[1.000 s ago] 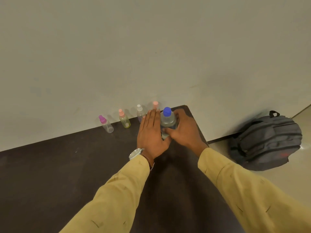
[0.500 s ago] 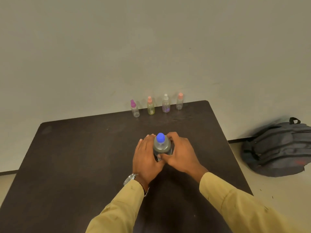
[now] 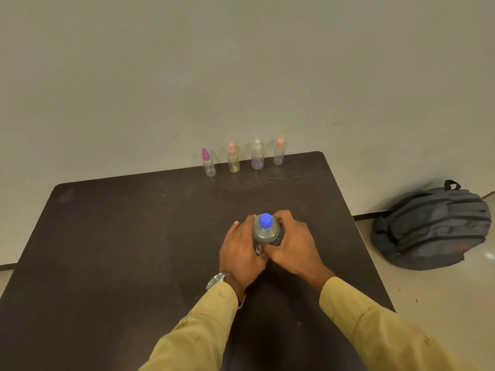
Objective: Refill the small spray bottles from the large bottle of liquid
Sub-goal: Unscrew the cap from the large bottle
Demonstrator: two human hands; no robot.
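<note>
Fingers (image 3: 242,231) of the left hand (image 3: 241,253) curl round the left side of the large bottle (image 3: 266,234), and those of the right hand (image 3: 293,245) wrap its right side, so that both hands close on the bottle's body from opposite sides, with the thumbs meeting in front of it on the near side. From the head view, the only one given, the bottle stands upright on the dark table (image 3: 134,250), near the middle of the tabletop and a little toward its right half; its blue cap (image 3: 265,220) is on and faces the camera, and the clear body below looks greyish, though how full it is cannot be told. Both forearms wear tan sleeves (image 3: 203,325), and a metal wristwatch (image 3: 215,279) shows at the left wrist. Along the far edge of the table, close to the pale wall (image 3: 241,62) and well apart from the hands, four small spray bottles stand upright in a row: the purple-topped bottle (image 3: 208,163) at the left, with a clear body; next the yellowish bottle (image 3: 233,162) with a pink-orange top; then the white-topped bottle (image 3: 257,156), whose body shows a violet tint; and at the right the pink-capped bottle (image 3: 279,152), clear-bodied. All four have their tops on. Right of the table, a dark grey backpack (image 3: 431,228) lies on the light floor (image 3: 442,303) against the wall.
</note>
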